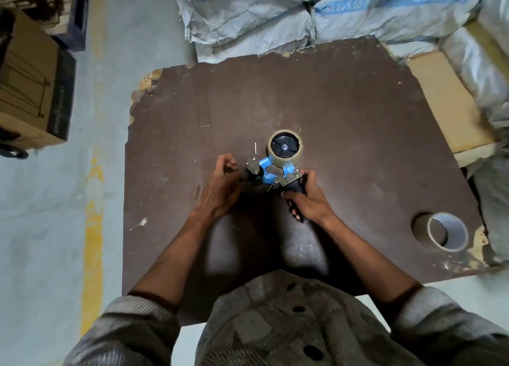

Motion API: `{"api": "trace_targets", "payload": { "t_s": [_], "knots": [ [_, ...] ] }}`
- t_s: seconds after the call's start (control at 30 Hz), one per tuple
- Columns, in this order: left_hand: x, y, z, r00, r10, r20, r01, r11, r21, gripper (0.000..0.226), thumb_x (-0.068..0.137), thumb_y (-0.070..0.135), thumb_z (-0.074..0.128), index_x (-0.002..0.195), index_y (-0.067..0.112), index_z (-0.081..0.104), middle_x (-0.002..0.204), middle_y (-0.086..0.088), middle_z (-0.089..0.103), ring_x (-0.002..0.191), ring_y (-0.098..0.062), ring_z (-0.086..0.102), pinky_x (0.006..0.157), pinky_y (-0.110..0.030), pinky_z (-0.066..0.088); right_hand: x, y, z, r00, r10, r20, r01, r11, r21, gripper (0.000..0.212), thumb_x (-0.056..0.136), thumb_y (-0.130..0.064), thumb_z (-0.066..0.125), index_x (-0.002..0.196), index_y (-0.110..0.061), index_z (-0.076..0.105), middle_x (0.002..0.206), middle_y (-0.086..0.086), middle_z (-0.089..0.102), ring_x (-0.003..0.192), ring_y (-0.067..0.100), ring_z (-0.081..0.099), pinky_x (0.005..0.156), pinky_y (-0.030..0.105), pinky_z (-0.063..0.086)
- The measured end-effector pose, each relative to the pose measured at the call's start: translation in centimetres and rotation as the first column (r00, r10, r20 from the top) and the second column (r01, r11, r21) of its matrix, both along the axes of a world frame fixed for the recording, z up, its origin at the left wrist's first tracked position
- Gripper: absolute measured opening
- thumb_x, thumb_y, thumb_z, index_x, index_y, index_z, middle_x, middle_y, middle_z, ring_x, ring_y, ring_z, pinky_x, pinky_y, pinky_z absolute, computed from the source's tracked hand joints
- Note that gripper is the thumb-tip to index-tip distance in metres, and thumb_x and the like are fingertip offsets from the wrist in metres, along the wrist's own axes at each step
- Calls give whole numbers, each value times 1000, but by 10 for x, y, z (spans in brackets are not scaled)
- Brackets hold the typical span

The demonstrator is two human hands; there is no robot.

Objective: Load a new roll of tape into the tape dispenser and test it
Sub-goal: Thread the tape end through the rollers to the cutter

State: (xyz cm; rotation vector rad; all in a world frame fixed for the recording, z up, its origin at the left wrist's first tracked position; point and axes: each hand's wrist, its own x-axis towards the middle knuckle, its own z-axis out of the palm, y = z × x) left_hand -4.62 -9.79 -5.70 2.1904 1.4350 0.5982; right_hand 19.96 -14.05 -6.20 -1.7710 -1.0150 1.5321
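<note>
Right hand [308,200] fingers curl tight around the black handle of a blue tape dispenser [271,172] — its tape roll [285,147] already seated on the hub. Left hand [220,185] fingers curl loosely beside the dispenser's front end; whether they pinch anything cannot be told. All sits mid-way on a dark board [330,104] — an empty core [446,232] lies well apart, right.

Blue-framed tape dispenser [271,172] with black handle lies on its side mid-board, clear tape roll [285,147] seated on its black hub at the frame's 12 o'clock, metal roller plate at 9 o'clock.

Dispenser handle [296,190] mostly under right hand [308,200]
</note>
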Motion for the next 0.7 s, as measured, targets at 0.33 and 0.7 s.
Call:
{"api": "trace_targets", "payload": {
  "t_s": [0.33,0.7],
  "knots": [
    [-6,36,-8,980,-178,-92,176,984,-33,16,84,10,57,95,5,68,151,-16,44,131,-33,53,104,-45,48,-18,-3,8,493,-6,870,-444,859,257,77,70,-23,68,144,-27,46,136,13,47,113,33,43,89,44,43],
    [-8,41,-5,946,-261,-190,274,961,47,17,86,24,48,85,11,60,152,-2,48,113,-32,62,88,-43,55,-7,15,-3,433,82,898,-722,628,291,32,98,-48,54,120,-30,68,113,-2,65,110,28,58,103,49,32]
  ]
}}
